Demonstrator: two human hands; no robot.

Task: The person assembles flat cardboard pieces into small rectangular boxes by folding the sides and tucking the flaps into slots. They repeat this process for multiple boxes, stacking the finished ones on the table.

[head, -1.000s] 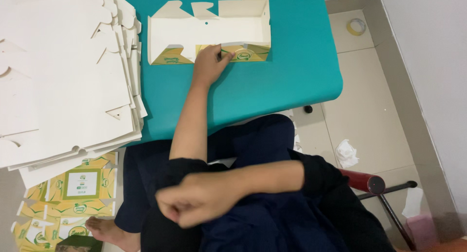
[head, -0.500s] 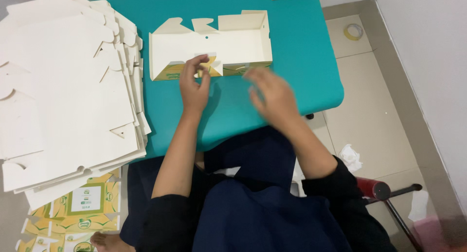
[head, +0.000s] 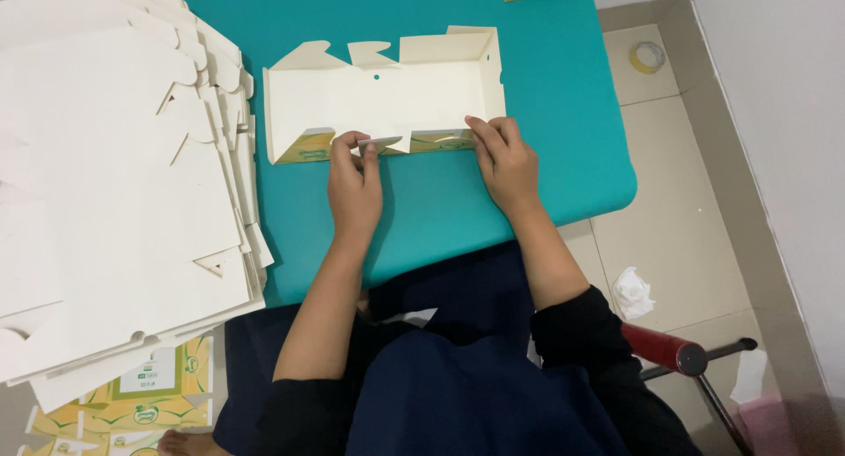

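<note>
A partly folded cardboard box (head: 387,95), white inside with yellow-green printed outer walls, lies on the teal table (head: 563,113). My left hand (head: 355,185) pinches a small flap on the box's near wall between thumb and forefinger. My right hand (head: 503,161) rests against the same near wall farther right, with its fingers pressing on the printed edge. The far wall's flaps stand up unevenly.
A thick stack of flat white box blanks (head: 114,183) covers the table's left side and overhangs its edge. More printed blanks (head: 132,399) lie on the floor below. A tape roll (head: 649,56) and crumpled paper (head: 632,293) sit on the tiles at right, near a red-handled frame (head: 673,352).
My right hand rose from my lap to the table and now presses on the box's near wall. My left hand stayed on the flap.
</note>
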